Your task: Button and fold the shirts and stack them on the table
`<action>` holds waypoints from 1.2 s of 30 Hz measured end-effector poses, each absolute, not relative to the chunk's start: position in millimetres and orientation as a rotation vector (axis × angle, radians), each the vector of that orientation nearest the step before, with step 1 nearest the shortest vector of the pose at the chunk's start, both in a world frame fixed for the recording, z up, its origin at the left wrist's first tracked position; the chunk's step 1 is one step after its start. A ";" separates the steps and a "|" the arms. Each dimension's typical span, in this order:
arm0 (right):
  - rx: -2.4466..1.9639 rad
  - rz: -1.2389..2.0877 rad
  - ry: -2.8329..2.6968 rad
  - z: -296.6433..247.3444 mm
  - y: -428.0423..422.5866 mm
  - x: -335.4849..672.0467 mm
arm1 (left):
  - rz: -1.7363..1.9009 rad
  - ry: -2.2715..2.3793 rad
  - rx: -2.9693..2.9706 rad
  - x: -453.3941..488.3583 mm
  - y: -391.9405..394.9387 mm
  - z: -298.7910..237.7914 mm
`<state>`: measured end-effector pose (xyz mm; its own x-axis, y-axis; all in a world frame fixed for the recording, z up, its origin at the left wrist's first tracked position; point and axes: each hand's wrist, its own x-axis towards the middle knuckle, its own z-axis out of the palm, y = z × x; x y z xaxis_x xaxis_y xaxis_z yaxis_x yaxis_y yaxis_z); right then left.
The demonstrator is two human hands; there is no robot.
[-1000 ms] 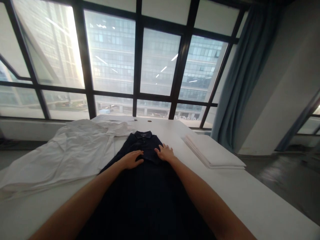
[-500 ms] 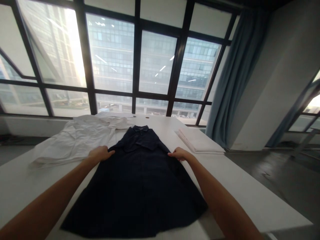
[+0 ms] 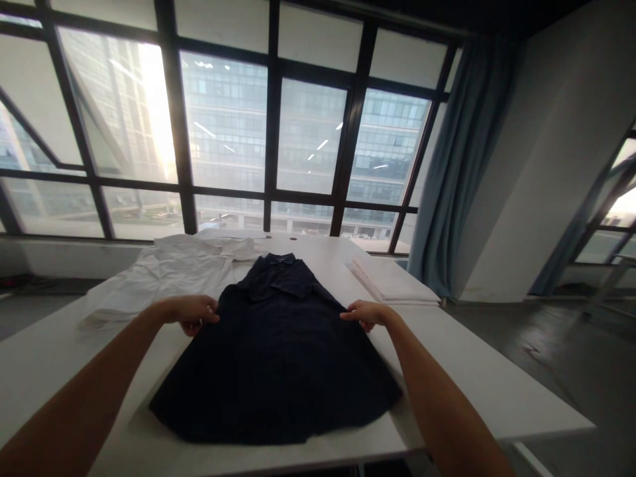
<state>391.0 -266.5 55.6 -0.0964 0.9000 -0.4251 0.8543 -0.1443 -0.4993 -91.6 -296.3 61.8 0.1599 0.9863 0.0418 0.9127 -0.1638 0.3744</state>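
A dark navy collared shirt point(image 3: 278, 351) lies spread flat on the white table point(image 3: 477, 377), collar toward the window. My left hand point(image 3: 191, 311) is closed on the shirt's left edge, about at the sleeve. On the opposite side my right hand point(image 3: 366, 313) pinches the right edge at the same height. Both arms reach forward from the near table edge.
A rumpled white garment point(image 3: 163, 275) lies on the table's left, beside the navy shirt. A stack of folded white cloth point(image 3: 392, 281) sits at the far right. Behind the table stands a large dark-framed window point(image 3: 271, 132), with a blue curtain point(image 3: 452, 165) to its right.
My hands moved from the shirt's chest out to its two side edges and closed on the fabric. The view pulled back, so more of the table and shirt hem shows.
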 end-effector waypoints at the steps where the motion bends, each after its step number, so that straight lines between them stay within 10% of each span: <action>1: -2.045 1.071 -2.019 55.6 -266.0 390.3 | 0.408 1.806 2.142 -82.5 -295.5 65.7; 13: -1.993 1.032 -2.101 62.0 -273.9 376.9 | 0.272 1.447 1.795 81.6 -315.5 57.1; 30: -1.613 1.203 -2.015 75.4 -282.7 367.7 | 0.617 1.075 2.528 23.3 -313.0 30.2; 36: -1.371 1.147 -1.832 76.2 -295.6 314.0 | 0.212 1.257 2.634 12.3 -310.6 3.5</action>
<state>314.0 -295.6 76.2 -0.3085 0.9501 -0.0467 0.4571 0.1051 -0.8832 12.3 -310.6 3.5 0.6250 0.7798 0.0371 0.7489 -0.6123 0.2535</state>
